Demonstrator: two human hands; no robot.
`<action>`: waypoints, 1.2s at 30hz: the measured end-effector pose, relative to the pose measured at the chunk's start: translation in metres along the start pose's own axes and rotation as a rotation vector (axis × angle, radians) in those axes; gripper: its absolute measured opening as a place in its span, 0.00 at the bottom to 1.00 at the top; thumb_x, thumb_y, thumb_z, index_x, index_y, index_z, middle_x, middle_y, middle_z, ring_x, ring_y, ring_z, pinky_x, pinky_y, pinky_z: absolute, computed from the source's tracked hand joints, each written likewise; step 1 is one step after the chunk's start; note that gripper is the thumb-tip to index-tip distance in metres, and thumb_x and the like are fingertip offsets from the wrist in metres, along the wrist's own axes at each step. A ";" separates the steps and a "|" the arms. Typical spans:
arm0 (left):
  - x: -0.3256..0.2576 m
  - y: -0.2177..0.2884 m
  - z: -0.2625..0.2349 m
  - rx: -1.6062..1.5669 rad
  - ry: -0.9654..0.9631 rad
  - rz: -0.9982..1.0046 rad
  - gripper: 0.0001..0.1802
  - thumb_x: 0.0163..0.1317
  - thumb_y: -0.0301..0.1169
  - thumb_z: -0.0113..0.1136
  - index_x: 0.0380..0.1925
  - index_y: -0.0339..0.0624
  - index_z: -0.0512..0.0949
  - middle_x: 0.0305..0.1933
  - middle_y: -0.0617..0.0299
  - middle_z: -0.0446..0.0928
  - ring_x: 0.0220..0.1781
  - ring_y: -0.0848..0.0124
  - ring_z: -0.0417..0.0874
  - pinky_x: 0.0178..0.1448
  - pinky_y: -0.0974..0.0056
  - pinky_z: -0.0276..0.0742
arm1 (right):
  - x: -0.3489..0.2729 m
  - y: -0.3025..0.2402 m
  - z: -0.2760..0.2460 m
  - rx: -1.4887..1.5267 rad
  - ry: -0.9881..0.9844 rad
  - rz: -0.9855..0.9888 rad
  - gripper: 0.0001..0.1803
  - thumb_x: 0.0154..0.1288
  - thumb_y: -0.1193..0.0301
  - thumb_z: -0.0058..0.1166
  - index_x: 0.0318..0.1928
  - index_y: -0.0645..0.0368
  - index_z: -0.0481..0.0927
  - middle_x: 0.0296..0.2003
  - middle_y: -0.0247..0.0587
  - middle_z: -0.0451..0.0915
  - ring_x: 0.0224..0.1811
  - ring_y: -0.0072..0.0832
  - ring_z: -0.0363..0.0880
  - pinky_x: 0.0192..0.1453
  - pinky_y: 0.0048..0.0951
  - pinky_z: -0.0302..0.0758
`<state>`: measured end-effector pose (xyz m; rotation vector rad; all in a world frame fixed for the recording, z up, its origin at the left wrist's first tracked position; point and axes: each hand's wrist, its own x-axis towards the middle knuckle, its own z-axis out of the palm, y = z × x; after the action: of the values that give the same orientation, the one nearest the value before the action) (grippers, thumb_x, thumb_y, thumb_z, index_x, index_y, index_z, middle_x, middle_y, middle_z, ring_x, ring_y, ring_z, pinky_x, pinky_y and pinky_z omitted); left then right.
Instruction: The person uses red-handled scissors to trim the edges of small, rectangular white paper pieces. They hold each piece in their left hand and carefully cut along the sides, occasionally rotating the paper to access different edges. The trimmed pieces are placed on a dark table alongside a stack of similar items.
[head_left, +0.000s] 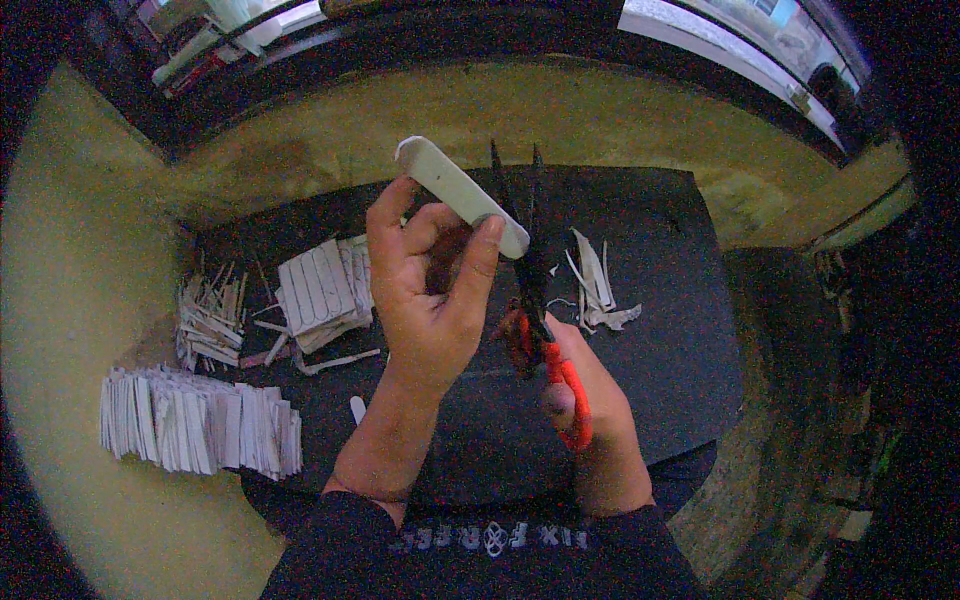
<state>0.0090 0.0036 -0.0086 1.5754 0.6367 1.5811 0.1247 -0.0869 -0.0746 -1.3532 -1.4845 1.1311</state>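
Left hand pinches a pale, flat, round-ended strip beside black-bladed, orange-handled scissors, gripped closed-fisted by the right hand.

A makeshift floor workshop: a black mat lies on yellowish flooring, with stacked white cut strips at left.

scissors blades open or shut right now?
Open, narrowly. The scissors in the right hand show two separate black tips pointing up, with a slim gap between them, beside the white strip held by the left hand.
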 end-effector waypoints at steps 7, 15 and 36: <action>0.000 0.002 0.000 0.005 -0.005 -0.013 0.27 0.53 0.21 0.53 0.50 0.37 0.53 0.32 0.58 0.74 0.32 0.74 0.76 0.35 0.75 0.71 | 0.002 -0.010 0.008 0.088 0.132 -0.007 0.55 0.25 0.23 0.34 0.40 0.63 0.61 0.29 0.40 0.63 0.32 0.29 0.60 0.35 0.26 0.57; 0.001 0.002 -0.001 0.002 0.000 -0.019 0.27 0.52 0.21 0.53 0.51 0.37 0.53 0.31 0.58 0.74 0.32 0.75 0.76 0.34 0.74 0.71 | 0.004 -0.019 0.006 0.132 0.113 -0.014 0.52 0.25 0.22 0.34 0.34 0.61 0.64 0.21 0.34 0.63 0.23 0.25 0.59 0.26 0.25 0.56; 0.006 0.000 -0.008 -0.020 -0.009 -0.066 0.27 0.52 0.22 0.55 0.51 0.35 0.57 0.29 0.60 0.75 0.29 0.78 0.75 0.34 0.76 0.70 | 0.004 -0.025 -0.003 0.175 0.056 -0.058 0.47 0.30 0.30 0.49 0.32 0.66 0.67 0.14 0.35 0.63 0.19 0.22 0.59 0.20 0.30 0.58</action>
<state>0.0017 0.0095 -0.0059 1.5304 0.6599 1.5262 0.1201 -0.0833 -0.0493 -1.2041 -1.3436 1.1490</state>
